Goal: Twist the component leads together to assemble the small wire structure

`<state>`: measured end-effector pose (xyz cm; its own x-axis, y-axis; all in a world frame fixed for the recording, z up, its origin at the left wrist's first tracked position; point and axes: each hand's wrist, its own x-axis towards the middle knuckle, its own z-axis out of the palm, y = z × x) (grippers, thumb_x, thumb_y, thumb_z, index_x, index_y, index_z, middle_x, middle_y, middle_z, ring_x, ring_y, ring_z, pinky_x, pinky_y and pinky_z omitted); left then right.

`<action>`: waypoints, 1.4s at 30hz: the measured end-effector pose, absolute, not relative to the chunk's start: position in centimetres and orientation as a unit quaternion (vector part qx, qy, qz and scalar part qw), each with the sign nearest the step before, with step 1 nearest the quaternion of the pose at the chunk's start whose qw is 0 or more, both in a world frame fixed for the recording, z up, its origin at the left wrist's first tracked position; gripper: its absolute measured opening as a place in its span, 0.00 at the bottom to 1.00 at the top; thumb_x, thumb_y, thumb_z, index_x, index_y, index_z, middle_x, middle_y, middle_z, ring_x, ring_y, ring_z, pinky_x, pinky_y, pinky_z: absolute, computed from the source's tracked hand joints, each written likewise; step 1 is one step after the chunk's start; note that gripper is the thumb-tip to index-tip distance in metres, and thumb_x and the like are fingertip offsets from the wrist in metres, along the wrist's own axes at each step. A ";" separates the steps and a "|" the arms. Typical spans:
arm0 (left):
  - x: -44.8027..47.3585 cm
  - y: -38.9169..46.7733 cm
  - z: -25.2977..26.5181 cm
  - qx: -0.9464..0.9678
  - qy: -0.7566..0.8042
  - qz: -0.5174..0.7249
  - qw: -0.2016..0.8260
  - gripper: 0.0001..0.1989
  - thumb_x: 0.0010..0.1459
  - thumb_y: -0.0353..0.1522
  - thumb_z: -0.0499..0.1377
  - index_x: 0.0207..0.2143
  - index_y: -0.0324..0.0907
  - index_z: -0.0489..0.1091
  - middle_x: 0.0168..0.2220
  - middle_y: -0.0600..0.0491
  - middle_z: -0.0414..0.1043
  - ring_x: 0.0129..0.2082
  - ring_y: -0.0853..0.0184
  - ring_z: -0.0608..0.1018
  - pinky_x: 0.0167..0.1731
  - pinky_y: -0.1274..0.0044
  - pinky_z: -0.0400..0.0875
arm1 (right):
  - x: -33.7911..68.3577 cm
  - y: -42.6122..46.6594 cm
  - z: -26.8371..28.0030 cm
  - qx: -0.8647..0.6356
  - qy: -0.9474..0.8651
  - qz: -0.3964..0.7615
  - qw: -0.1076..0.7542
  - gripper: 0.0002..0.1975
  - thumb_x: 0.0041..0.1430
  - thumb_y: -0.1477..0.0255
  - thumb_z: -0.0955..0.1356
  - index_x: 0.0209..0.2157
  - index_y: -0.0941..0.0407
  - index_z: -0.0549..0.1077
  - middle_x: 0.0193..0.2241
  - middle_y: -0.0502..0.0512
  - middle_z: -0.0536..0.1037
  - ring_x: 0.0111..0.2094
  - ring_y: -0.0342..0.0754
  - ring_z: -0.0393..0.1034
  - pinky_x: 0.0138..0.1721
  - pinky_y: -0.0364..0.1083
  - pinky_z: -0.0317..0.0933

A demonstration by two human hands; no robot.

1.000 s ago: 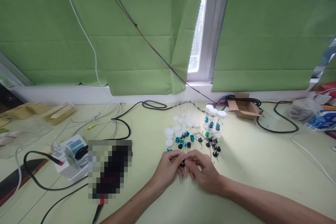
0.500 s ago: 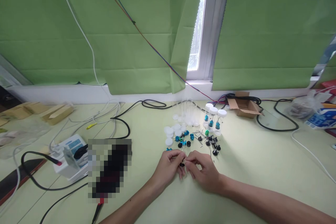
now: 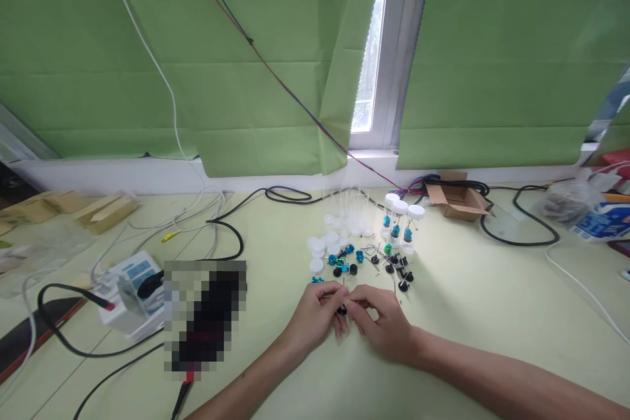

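Observation:
My left hand (image 3: 321,306) is closed around a small black part (image 3: 343,310) with a thin metal pin rising from it. My right hand (image 3: 377,315) meets it from the other side, thumb and forefinger pinched at the same spot; what exactly lies between those fingertips is hidden. Just beyond my hands are several blue metallic parts (image 3: 333,259), a green one (image 3: 388,249) and several black round pieces with metal shafts (image 3: 403,286). White round caps (image 3: 316,266) lie to the left of these. Three clear tubes with white lids (image 3: 416,212) stand behind, with blue parts inside.
More clear tubes (image 3: 352,210) stand at the back. A small open cardboard box (image 3: 457,202) sits by black cables near the wall. On the left are a white power strip (image 3: 130,295), cables and a blurred-out dark object (image 3: 209,318). A blue package (image 3: 600,222) lies far right.
Both hands stay together in nearly the same place. The fingers have shifted slightly around the small black part, and a thin pin shows more clearly above them.

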<state>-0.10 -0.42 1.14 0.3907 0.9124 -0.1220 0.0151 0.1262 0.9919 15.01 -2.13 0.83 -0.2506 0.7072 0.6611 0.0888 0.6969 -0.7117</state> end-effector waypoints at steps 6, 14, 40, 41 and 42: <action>-0.2 -0.4 1.1 0.560 0.405 0.362 0.626 0.22 0.56 0.47 0.58 0.22 0.38 0.70 0.15 0.55 0.67 0.14 0.71 0.71 0.13 0.81 0.64 | 15.3 -2.2 1.0 -0.264 -0.762 0.297 0.512 0.14 0.65 0.76 0.59 0.26 0.56 0.69 0.18 0.49 0.71 0.20 0.42 0.65 0.27 0.40 0.62; -0.1 -0.5 1.0 0.569 0.393 0.358 0.628 0.21 0.59 0.45 0.56 0.21 0.38 0.69 0.15 0.54 0.68 0.14 0.71 0.70 0.14 0.81 0.65 | 15.5 -2.1 0.5 -0.242 -0.768 0.340 0.485 0.16 0.68 0.72 0.57 0.32 0.57 0.71 0.19 0.49 0.71 0.22 0.43 0.66 0.30 0.42 0.64; -0.3 -0.5 1.5 0.579 0.381 0.354 0.628 0.22 0.59 0.46 0.56 0.22 0.38 0.71 0.17 0.55 0.67 0.15 0.72 0.69 0.16 0.80 0.64 | 15.5 -2.2 0.4 -0.245 -0.779 0.356 0.454 0.08 0.62 0.77 0.62 0.35 0.57 0.73 0.27 0.53 0.77 0.27 0.45 0.70 0.32 0.43 0.67; -0.3 -0.5 1.6 0.579 0.380 0.353 0.629 0.23 0.59 0.46 0.55 0.22 0.38 0.71 0.18 0.54 0.68 0.15 0.72 0.68 0.16 0.80 0.64 | 15.5 -2.2 0.3 -0.245 -0.778 0.358 0.455 0.07 0.62 0.77 0.63 0.36 0.57 0.73 0.27 0.53 0.77 0.27 0.44 0.70 0.31 0.43 0.66; -0.3 -0.6 1.6 0.580 0.379 0.352 0.630 0.23 0.59 0.46 0.56 0.22 0.38 0.71 0.18 0.54 0.68 0.16 0.72 0.68 0.16 0.80 0.63 | 15.5 -2.2 0.2 -0.245 -0.776 0.360 0.456 0.06 0.61 0.78 0.64 0.37 0.57 0.72 0.27 0.52 0.77 0.26 0.44 0.70 0.30 0.43 0.66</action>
<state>-0.27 -0.55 1.64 0.4642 0.8830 -0.0698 -0.0033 0.0806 0.9967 15.48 -2.24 0.23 -0.4644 0.7083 0.5316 0.0509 0.6206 -0.7825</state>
